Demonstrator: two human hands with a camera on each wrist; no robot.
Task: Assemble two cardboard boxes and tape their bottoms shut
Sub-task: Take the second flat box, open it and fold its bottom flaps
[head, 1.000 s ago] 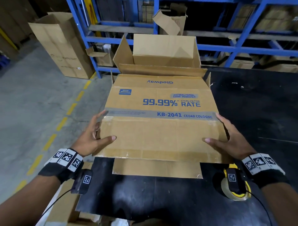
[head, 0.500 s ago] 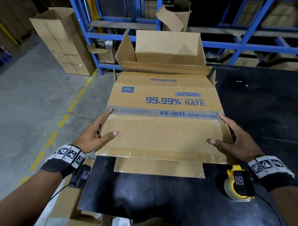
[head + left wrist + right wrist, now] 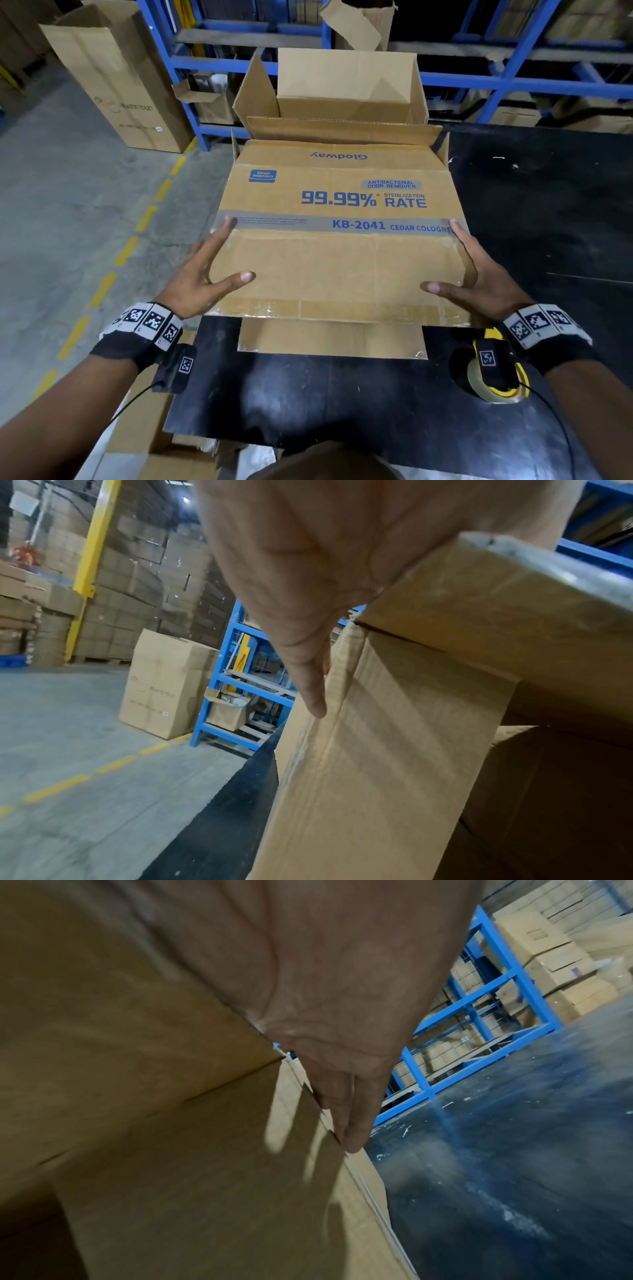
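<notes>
The left hand [image 3: 197, 281] and right hand [image 3: 479, 284] clasp the printed box [image 3: 339, 260] by its two ends, straight fingers [image 3: 219, 236] flat along the sides and thumbs on top, holding it over the worktop [image 3: 342, 397]. Its flaps hang loose, so folding and taping remain, and the open box [image 3: 346, 89] just beyond the fingertips probably awaits taping too. The tape roll [image 3: 496, 394] sits below the right wrist, nothing blocking it.

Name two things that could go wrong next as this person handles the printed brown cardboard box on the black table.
1. The printed brown cardboard box is held only by the left hand and right hand with straight fingers at its side edges; it could slip or sag.
2. The yellow tape roll lies beneath the right wrist, near the black table edge; it may get knocked off.
</notes>
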